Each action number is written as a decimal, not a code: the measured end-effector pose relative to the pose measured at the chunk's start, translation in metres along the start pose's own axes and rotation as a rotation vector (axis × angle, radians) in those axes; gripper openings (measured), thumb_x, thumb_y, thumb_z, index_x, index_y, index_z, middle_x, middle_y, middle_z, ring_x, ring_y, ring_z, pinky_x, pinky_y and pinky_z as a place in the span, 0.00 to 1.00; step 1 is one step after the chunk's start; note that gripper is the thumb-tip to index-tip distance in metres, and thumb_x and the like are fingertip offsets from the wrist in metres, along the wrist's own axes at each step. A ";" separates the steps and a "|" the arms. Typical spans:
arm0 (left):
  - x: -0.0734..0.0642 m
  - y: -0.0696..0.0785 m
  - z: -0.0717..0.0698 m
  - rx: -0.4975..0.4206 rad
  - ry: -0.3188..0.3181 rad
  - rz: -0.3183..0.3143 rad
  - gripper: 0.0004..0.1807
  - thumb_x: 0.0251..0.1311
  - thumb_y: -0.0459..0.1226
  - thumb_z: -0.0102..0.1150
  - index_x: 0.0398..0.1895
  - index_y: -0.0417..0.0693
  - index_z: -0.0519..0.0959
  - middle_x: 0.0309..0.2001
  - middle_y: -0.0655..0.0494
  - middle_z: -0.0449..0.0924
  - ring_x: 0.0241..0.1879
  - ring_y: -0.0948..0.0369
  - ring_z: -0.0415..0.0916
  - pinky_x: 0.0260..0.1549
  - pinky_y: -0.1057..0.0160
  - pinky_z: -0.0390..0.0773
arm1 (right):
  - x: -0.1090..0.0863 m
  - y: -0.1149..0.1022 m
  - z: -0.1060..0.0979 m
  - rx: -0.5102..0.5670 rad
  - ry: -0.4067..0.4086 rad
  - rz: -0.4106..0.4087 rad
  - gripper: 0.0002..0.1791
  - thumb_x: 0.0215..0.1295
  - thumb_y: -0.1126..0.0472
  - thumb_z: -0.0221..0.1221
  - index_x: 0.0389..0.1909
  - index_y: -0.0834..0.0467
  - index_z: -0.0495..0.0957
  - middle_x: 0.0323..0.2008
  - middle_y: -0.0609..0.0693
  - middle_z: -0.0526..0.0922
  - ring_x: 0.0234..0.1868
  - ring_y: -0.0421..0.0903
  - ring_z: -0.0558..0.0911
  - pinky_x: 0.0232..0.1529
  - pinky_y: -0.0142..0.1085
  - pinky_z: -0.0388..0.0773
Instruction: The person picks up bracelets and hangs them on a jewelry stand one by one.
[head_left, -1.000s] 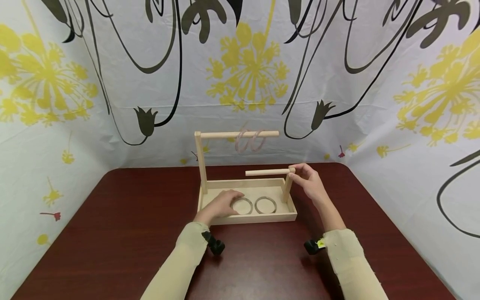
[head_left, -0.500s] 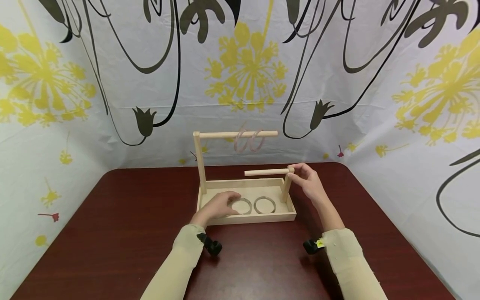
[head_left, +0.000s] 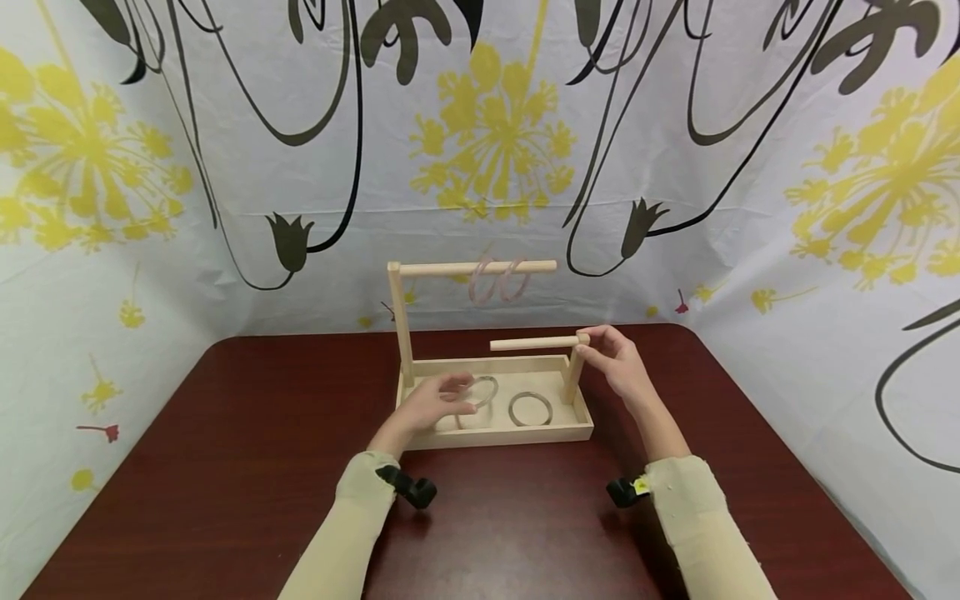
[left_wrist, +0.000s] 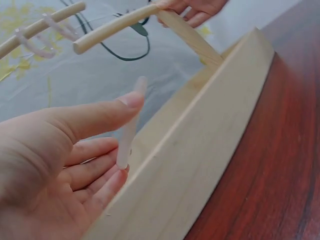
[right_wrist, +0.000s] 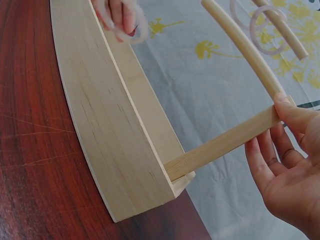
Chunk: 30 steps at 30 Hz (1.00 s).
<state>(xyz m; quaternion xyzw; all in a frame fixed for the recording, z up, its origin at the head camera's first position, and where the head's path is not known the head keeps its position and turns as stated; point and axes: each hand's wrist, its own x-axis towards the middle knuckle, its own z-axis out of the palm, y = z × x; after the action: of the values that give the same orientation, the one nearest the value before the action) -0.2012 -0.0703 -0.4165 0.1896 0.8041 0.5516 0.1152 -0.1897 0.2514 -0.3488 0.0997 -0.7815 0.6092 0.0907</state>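
My left hand (head_left: 427,406) pinches a clear bangle (left_wrist: 129,135) between thumb and fingers, tilted up inside the pale wooden tray (head_left: 495,437). Another bangle (head_left: 551,410) lies flat on the tray floor to its right. My right hand (head_left: 621,365) grips the top of the short post (right_wrist: 220,146), where the lower rod (head_left: 528,343) joins it; thumb and fingertips sit on either side of the wood. No bangle hangs on this rod. Two pinkish bangles (right_wrist: 252,39) hang from the upper rod (head_left: 442,270), which a taller post (head_left: 402,325) at the left carries.
The stand rests on a dark red-brown table (head_left: 225,467). Behind it hangs a white cloth (head_left: 315,183) with yellow and grey plant prints. Both rods have free ends that point right and left respectively, above the tray.
The left hand has lifted the left bangle off the tray floor, drawing slightly left and up and tilting it. The right hand stays on the short post.
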 end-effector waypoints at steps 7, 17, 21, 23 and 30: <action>-0.001 0.003 -0.005 -0.111 0.025 -0.015 0.36 0.63 0.36 0.65 0.72 0.38 0.63 0.70 0.41 0.69 0.70 0.43 0.65 0.69 0.45 0.67 | -0.002 -0.002 0.000 -0.007 -0.002 0.016 0.19 0.69 0.67 0.60 0.55 0.74 0.71 0.39 0.33 0.80 0.41 0.29 0.79 0.45 0.22 0.75; 0.000 -0.001 -0.006 -0.206 0.051 0.016 0.35 0.66 0.32 0.61 0.74 0.36 0.60 0.71 0.35 0.65 0.70 0.41 0.65 0.68 0.48 0.69 | -0.001 -0.002 0.001 -0.021 0.004 0.026 0.20 0.68 0.66 0.61 0.56 0.73 0.71 0.39 0.33 0.80 0.41 0.30 0.79 0.45 0.22 0.75; 0.000 0.000 -0.007 -0.224 0.073 0.028 0.35 0.66 0.32 0.60 0.74 0.37 0.60 0.71 0.36 0.65 0.69 0.41 0.66 0.68 0.48 0.69 | -0.001 -0.001 0.001 -0.020 0.006 0.031 0.20 0.68 0.66 0.61 0.56 0.73 0.71 0.39 0.33 0.80 0.41 0.29 0.79 0.45 0.22 0.75; 0.000 0.001 -0.007 -0.236 0.082 0.029 0.35 0.65 0.31 0.61 0.74 0.38 0.60 0.71 0.37 0.65 0.69 0.42 0.66 0.69 0.48 0.68 | -0.001 -0.001 0.001 -0.022 0.006 0.031 0.20 0.68 0.66 0.61 0.56 0.73 0.71 0.39 0.33 0.80 0.41 0.29 0.79 0.45 0.22 0.75; -0.003 0.007 -0.008 -0.289 0.094 0.048 0.37 0.66 0.31 0.60 0.76 0.42 0.57 0.72 0.38 0.64 0.70 0.42 0.65 0.68 0.47 0.69 | -0.001 -0.002 0.001 -0.018 0.003 0.024 0.20 0.69 0.66 0.60 0.56 0.73 0.71 0.39 0.34 0.80 0.41 0.29 0.79 0.45 0.22 0.75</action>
<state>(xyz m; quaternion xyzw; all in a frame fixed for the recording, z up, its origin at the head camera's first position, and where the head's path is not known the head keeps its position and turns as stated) -0.2007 -0.0759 -0.4076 0.1640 0.7160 0.6725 0.0903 -0.1877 0.2496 -0.3475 0.0886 -0.7881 0.6031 0.0854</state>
